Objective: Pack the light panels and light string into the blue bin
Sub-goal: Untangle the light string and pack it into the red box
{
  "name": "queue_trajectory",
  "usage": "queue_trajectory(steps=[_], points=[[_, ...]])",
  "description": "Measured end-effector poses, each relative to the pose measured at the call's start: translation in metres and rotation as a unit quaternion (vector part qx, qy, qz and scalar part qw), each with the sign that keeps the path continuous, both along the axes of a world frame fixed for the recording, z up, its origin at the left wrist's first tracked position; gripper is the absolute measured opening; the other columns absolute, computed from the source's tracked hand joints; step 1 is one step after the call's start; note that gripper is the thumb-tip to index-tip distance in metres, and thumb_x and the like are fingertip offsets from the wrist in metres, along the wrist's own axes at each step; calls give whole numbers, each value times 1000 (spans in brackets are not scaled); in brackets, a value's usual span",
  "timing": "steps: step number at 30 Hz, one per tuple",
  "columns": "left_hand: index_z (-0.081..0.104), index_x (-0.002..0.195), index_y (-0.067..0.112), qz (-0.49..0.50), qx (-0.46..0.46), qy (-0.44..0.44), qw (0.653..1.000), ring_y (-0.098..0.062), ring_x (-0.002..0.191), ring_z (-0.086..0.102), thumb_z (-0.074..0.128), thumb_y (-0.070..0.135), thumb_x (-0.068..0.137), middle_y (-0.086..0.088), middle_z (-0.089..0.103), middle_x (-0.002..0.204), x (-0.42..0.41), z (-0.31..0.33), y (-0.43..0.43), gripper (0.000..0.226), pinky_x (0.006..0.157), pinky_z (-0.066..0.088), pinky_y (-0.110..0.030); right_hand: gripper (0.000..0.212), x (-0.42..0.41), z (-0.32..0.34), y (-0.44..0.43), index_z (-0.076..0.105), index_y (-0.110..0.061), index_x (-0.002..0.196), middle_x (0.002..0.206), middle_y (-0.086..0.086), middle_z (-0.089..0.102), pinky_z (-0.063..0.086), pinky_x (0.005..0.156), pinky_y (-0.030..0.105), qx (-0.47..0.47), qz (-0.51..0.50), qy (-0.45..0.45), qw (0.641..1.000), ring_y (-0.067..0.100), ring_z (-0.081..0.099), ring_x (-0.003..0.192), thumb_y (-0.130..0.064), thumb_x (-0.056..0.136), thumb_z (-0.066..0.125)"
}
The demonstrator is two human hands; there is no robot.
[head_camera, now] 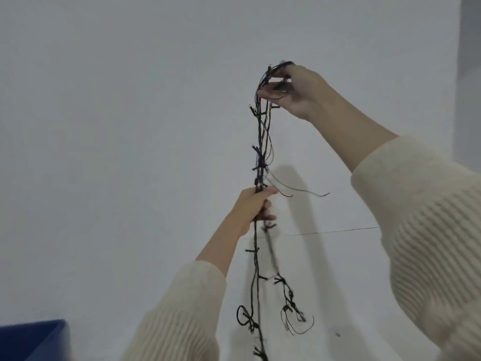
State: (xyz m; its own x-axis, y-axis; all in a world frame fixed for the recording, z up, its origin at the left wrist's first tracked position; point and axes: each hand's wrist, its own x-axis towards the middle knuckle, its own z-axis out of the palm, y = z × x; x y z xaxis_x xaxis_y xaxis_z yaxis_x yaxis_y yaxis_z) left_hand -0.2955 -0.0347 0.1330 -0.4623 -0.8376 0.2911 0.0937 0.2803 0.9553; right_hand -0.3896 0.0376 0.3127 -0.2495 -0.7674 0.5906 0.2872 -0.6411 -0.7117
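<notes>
A black light string point(261, 142) with small bulbs hangs in a tangled bunch in front of a white wall. My right hand point(294, 91) is raised high and pinches the top loops of the string. Lower down, my left hand point(253, 208) is closed around the bundle at its middle. Below my left hand the string dangles in loose loops to the bottom edge of the view. A corner of the blue bin point(31, 340) shows at the bottom left, well away from both hands. No light panels are in view.
A plain white wall point(130, 126) fills most of the view. A thin dark seam point(333, 231) runs across it at the right. Both arms wear cream knitted sleeves.
</notes>
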Motion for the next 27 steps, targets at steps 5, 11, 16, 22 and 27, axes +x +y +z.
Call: queue_trajectory(steps=[5,11,16,22,27], points=[[67,86,8,-28,-17,-119,992,-6,40,33,61,24,90,9,32,47,47,7,-19,17,47,44,-18,25,-43,-22,-4,47,1,72,73,15,52,56,50,36,-3,-17,-160,987,28,56,55,5,94,38],[64,74,12,21,-80,-285,955,-14,59,57,63,28,88,5,48,53,92,27,-24,22,78,52,-27,29,-106,-92,-18,47,0,72,91,16,50,51,37,28,39,-47,-315,947,29,52,75,-2,98,35],[57,75,12,-5,23,-98,995,-6,39,28,61,22,88,7,35,53,102,30,-24,17,43,38,-17,35,-123,-170,-32,41,-5,66,80,11,46,52,38,27,104,-47,-374,920,25,50,70,2,98,27],[62,89,7,-23,-16,-230,973,-14,67,61,55,11,92,-1,58,70,113,48,-17,9,81,55,-32,28,-127,-253,-43,46,0,73,86,17,49,58,66,27,191,-34,-420,887,27,53,71,4,97,32],[64,99,-3,45,-96,-244,964,-15,57,48,55,7,92,-2,48,64,93,61,-1,15,66,54,-24,30,-103,-307,-30,55,-4,102,88,17,65,55,63,34,401,31,26,915,23,60,71,16,87,39]])
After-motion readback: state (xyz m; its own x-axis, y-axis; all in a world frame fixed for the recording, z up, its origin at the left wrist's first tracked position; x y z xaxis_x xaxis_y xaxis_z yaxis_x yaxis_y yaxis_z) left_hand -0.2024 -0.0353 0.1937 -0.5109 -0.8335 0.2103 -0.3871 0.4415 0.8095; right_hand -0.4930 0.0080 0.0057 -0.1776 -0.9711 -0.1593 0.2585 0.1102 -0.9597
